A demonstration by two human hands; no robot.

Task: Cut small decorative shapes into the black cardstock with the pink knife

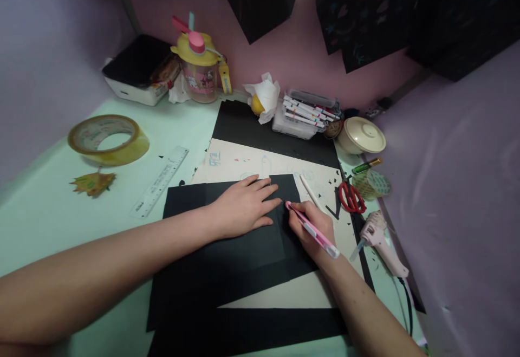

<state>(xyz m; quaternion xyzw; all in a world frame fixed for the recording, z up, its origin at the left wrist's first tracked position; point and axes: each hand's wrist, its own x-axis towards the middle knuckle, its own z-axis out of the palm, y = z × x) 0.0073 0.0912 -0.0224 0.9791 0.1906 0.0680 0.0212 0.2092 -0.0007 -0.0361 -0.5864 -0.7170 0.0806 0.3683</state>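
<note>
- Black paper (227, 248), lower centre, on my desk (49, 211).
- Left hand (244, 208): spread flat, pressing the paper.
- Right hand (312, 229): pinching pink pen (311, 229), tip on paper.

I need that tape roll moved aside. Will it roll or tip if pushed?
The tape roll lies flat on its side on the table, so it would probably slide, not roll. Wide and low, it seems unlikely to tip. Its hollow core suggests it is light.

Green table (49, 221): tape roll (108, 139), ruler (160, 182).

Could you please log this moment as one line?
left hand: flat on black paper | right hand: holds pink pen, tip on paper
</note>
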